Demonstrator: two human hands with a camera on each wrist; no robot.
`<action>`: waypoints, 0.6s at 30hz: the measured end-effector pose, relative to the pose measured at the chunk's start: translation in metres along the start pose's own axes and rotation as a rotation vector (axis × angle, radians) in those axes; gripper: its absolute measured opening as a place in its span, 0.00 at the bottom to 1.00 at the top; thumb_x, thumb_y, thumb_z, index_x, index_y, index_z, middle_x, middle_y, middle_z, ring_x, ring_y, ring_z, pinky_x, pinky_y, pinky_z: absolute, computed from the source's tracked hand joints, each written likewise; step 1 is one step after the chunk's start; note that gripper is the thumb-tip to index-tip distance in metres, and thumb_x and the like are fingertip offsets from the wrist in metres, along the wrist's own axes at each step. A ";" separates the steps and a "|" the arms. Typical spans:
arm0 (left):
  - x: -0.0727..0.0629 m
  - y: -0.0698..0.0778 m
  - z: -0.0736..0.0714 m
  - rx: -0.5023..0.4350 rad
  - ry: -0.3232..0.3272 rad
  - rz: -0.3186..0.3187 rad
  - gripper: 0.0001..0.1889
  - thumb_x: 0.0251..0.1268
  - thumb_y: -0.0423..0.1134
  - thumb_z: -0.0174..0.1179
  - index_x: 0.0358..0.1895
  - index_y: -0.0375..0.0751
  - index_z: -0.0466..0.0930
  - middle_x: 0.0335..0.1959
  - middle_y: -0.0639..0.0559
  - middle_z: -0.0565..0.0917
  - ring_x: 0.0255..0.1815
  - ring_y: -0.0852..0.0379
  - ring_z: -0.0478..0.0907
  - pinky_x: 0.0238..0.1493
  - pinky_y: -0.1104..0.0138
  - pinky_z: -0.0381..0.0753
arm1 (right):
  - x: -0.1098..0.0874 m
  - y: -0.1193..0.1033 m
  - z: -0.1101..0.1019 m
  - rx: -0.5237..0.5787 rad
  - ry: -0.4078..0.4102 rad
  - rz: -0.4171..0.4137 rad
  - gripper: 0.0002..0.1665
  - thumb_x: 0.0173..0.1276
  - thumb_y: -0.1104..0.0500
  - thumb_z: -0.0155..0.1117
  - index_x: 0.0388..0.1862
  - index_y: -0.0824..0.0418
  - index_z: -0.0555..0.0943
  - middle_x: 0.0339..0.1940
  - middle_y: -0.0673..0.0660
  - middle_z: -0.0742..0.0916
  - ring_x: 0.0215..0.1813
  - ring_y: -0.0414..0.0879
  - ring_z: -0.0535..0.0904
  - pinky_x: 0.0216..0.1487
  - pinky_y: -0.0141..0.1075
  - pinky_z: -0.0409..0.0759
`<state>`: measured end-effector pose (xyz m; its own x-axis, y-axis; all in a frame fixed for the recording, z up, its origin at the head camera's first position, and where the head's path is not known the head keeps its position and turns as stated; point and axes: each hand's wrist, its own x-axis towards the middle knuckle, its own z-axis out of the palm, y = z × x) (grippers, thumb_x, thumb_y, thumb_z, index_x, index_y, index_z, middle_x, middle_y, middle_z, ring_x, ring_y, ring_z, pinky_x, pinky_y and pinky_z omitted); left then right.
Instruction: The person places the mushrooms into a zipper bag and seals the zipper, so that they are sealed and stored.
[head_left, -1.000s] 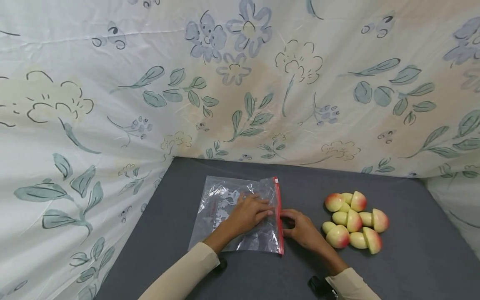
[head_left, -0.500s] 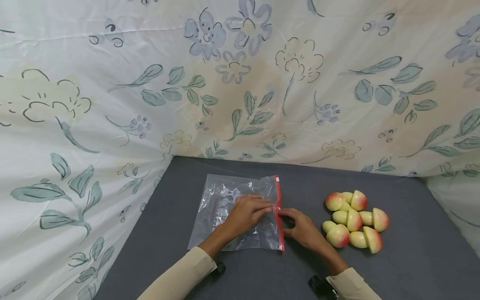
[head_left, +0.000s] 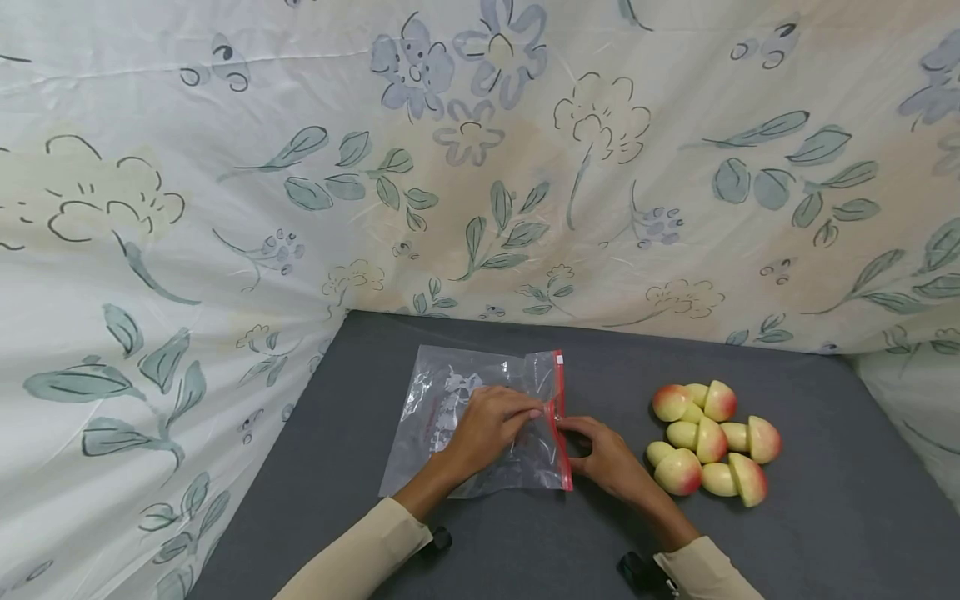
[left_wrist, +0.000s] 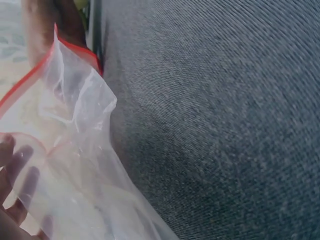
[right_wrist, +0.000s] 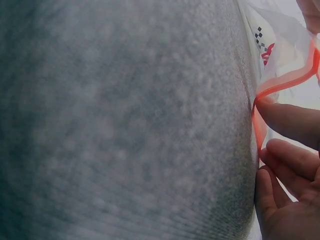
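At the lower centre of the head view, the clear plastic bag [head_left: 528, 458] lies on the grey table [head_left: 555, 550], its red strip [head_left: 559, 375] along the right side. White printing [head_left: 453, 387] shows on the film, next to my left hand [head_left: 491, 421]. That hand lies over the bag and pinches the mouth edge at its fingertips. From the right of the bag, my right hand [head_left: 607, 454] holds the red strip with bent fingers, thumb at the near side. Both hands are narrow, with bag material at the tips. Between them the strip is bent (the left wrist view, upper left, shows the mouth layers apart).

Right of centre in the lower frame, well apart from the bag, six yellow mushroom-shaped pieces [head_left: 711, 440] lie in a close cluster; their caps have red patches. Beige sleeves [head_left: 360, 550] reach my wrists from the bottom edge, with a black device [head_left: 442, 539] beneath the left wrist. Behind the table, floral fabric [head_left: 472, 208] fills the upper frame and the left side.
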<state>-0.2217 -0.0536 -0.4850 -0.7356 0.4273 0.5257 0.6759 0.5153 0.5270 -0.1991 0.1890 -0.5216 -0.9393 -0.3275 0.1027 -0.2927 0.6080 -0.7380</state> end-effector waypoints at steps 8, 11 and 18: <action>0.001 0.008 -0.004 0.002 0.034 -0.027 0.07 0.70 0.43 0.71 0.47 0.52 0.94 0.43 0.60 0.93 0.46 0.61 0.86 0.51 0.56 0.80 | 0.000 -0.003 -0.001 0.018 -0.009 0.037 0.34 0.60 0.60 0.84 0.66 0.60 0.85 0.65 0.59 0.86 0.68 0.60 0.80 0.66 0.57 0.79; 0.001 0.009 -0.006 -0.010 0.046 -0.035 0.07 0.70 0.42 0.71 0.47 0.51 0.94 0.43 0.60 0.93 0.45 0.62 0.86 0.50 0.59 0.81 | 0.000 -0.003 -0.001 0.028 -0.018 0.053 0.34 0.60 0.61 0.83 0.66 0.59 0.85 0.66 0.59 0.85 0.69 0.59 0.80 0.66 0.56 0.80; 0.001 0.009 -0.010 -0.116 0.072 -0.073 0.07 0.71 0.38 0.71 0.47 0.49 0.94 0.43 0.59 0.93 0.43 0.64 0.84 0.41 0.67 0.81 | -0.001 -0.004 -0.002 0.039 -0.015 0.051 0.32 0.61 0.63 0.82 0.65 0.61 0.85 0.65 0.59 0.86 0.67 0.58 0.81 0.64 0.53 0.82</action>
<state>-0.2154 -0.0563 -0.4729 -0.7809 0.3353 0.5270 0.6242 0.4523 0.6370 -0.1967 0.1879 -0.5174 -0.9499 -0.3076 0.0545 -0.2368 0.5954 -0.7678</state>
